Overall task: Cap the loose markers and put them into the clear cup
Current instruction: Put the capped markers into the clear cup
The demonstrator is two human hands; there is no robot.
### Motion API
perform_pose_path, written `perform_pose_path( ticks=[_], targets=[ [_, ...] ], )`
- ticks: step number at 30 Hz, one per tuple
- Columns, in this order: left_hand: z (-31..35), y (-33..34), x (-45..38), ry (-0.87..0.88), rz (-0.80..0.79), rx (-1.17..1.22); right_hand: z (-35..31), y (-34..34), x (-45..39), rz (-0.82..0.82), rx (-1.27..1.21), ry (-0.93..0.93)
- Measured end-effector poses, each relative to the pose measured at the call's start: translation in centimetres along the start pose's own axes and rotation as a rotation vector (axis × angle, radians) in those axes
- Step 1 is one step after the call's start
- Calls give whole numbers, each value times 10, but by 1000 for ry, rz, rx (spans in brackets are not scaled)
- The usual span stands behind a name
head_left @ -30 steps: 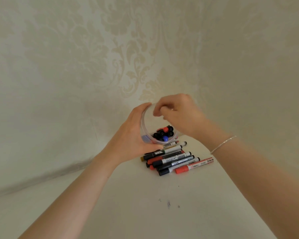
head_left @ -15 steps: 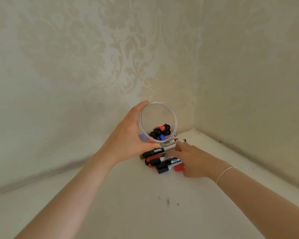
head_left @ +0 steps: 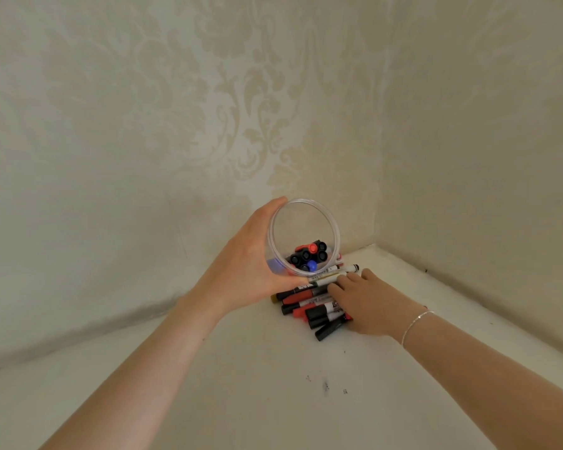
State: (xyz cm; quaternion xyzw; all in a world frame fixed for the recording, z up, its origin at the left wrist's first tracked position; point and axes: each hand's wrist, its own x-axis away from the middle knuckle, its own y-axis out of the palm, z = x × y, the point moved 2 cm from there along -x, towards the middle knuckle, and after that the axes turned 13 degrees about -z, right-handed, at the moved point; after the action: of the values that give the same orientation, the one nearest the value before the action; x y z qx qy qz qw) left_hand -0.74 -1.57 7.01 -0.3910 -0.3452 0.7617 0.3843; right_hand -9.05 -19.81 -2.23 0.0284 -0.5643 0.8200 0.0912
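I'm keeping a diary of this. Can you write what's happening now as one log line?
left hand: holds tilted clear cup | cup: some markers inside | right hand: on loose markers, grip unclear | table

The right hand [head_left: 369, 302] hides the far ends of the loose markers [head_left: 309, 306] beneath it.

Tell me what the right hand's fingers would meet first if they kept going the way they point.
The right hand points up-left over the marker pile; straight on, probably the white marker at its fingertips, then the clear cup. Depth is unclear.
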Motion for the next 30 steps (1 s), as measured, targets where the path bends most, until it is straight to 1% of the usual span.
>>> perform_pose_path(
  ticks=[2,7,11,12,14,17,21,24,25,28,30],
  targets=[
    [0,0,0,0,1,2,2,6,1,56,-36,-9],
    [1,0,-1,-1,9,8,4,20,2,272,-197,-15],
    [-1,-3,-1,-5,39,0,4,16,2,438,-243,1],
    [-2,-4,0,-7,46,0,5,13,2,477,-288,-3],
    [-3,-6,1,-11,60,6,12,6,0,560,-448,40],
    [-4,-8,2,-12,70,18,22,-12,2,722,-737,189],
    [-7,-6,4,-19,66,11,37,-39,8,899,-1194,403],
    [-10,-4,4,-23,67,6,48,-66,16,1112,-1427,511],
    [-10,-4,4,-24,63,2,51,-79,19,1199,-1514,502],
    [-9,-1,2,-19,40,-10,54,-122,34,1489,-1775,356],
    [-8,2,1,-12,24,-19,51,-145,44,1612,-1895,287]
  ],
)
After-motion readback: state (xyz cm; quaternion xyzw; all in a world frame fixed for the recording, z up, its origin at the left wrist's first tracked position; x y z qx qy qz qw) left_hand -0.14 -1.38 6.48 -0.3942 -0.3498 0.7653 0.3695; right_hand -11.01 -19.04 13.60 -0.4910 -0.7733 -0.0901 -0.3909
